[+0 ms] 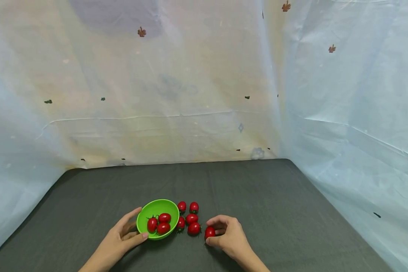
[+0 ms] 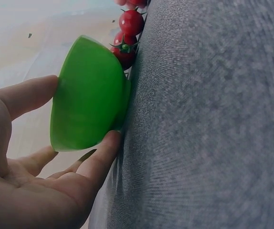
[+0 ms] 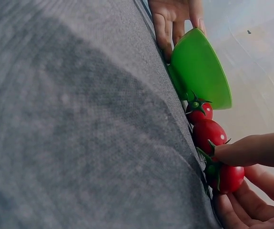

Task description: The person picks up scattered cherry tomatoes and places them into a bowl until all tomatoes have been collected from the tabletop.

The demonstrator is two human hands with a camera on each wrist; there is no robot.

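Note:
A green bowl (image 1: 158, 207) sits on the dark cloth with three red cherry tomatoes (image 1: 164, 228) inside. My left hand (image 1: 117, 238) holds the bowl from its left side, thumb at the near rim and fingers spread along the wall. In the left wrist view, a fingertip reaches low on the bowl (image 2: 86, 95), close to its base. To the right, my right hand (image 1: 232, 236) pinches a cherry tomato (image 1: 209, 232) between thumb and fingers, low over the cloth. Its green stalk (image 3: 213, 171) shows in the right wrist view.
Between the bowl and my right hand lie several loose cherry tomatoes (image 1: 192, 218), the nearest ones right beside the bowl. Dark grey cloth (image 1: 244, 185) covers the table. Pale patterned sheets (image 1: 190, 75) hang along the back and both sides.

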